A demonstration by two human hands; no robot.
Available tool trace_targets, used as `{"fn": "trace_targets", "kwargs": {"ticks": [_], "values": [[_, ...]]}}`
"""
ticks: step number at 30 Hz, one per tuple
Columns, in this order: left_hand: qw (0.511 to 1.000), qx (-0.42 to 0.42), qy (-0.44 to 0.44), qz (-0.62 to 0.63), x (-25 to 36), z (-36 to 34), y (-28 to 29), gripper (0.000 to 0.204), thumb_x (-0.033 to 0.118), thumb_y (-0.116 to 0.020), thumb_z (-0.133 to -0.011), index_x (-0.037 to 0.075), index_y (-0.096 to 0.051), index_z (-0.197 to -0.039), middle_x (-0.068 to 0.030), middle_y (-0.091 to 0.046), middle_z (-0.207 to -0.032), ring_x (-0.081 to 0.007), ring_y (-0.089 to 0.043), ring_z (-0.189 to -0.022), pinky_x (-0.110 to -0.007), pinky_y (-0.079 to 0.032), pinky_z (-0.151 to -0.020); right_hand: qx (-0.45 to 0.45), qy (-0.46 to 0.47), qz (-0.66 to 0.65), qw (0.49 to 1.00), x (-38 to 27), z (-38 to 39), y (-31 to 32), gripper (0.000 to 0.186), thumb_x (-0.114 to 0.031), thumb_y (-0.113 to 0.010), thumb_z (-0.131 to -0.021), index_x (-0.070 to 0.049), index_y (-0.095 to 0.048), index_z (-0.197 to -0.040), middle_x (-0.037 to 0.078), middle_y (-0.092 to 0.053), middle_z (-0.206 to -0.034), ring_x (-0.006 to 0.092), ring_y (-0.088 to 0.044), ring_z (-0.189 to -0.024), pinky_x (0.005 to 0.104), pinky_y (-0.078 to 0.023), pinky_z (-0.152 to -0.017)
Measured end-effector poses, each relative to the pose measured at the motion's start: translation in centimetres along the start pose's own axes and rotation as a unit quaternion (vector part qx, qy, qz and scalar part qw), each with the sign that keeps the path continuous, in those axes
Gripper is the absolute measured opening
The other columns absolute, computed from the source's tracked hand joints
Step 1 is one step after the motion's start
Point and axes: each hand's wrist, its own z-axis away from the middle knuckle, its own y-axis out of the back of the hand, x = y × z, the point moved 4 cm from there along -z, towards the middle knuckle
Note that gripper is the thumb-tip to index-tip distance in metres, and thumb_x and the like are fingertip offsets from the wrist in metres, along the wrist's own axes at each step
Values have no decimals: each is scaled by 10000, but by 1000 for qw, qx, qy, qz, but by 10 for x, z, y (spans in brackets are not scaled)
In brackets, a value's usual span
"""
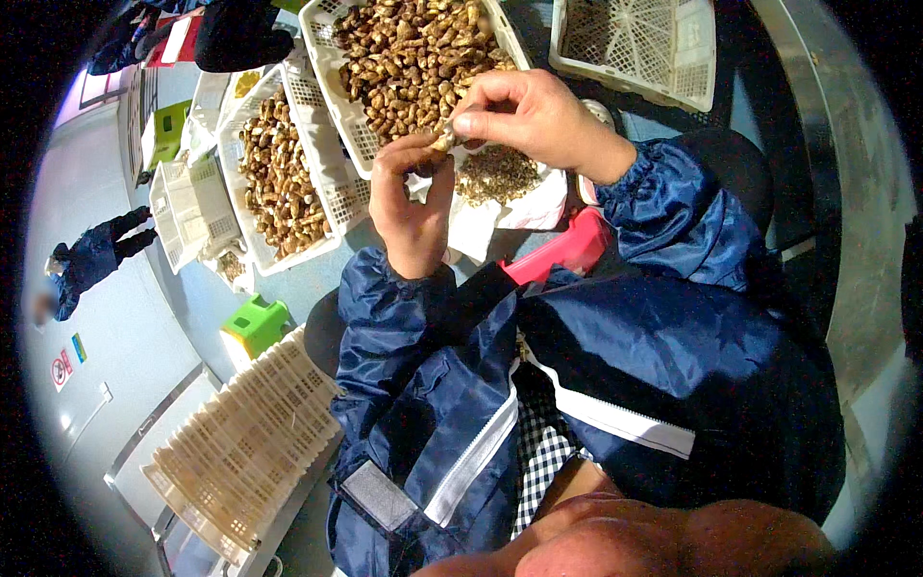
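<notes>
Between my two hands is a small pale-and-brown mushroom (445,140), pinched at the fingertips above the front edge of a white crate. My left hand (411,192) grips it from the left with thumb and fingers. From the right, my right hand (538,115) pinches its other end, thumb and forefinger together. Behind the hands, the white perforated crate (332,96) is heaped with brown mushrooms (413,58). Under the right hand lies a pile of small brownish trimmings (495,175) on a white sheet (471,231).
Another white crate (252,223) of mushrooms stands to the left. A white crate (630,53) is at the top right. Close to me lie a pink plastic object (567,248) and a green stool (255,327). Nested crates (245,447) stand lower left. A person (91,255) is farther left.
</notes>
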Motion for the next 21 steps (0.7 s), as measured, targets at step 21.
{"fn": "trace_targets", "kwargs": {"ticks": [21], "values": [[946, 63, -215, -235, 15, -2, 5, 262, -99, -712, -574, 54, -595, -751, -104, -610, -884, -259, -577, -820, -338, -466, -724, -45, -118, -176, 976, 15, 0, -7, 175, -163, -653, -888, 6, -631, -844, 37, -642, -823, 87, -592, -741, 235, -487, -692]]}}
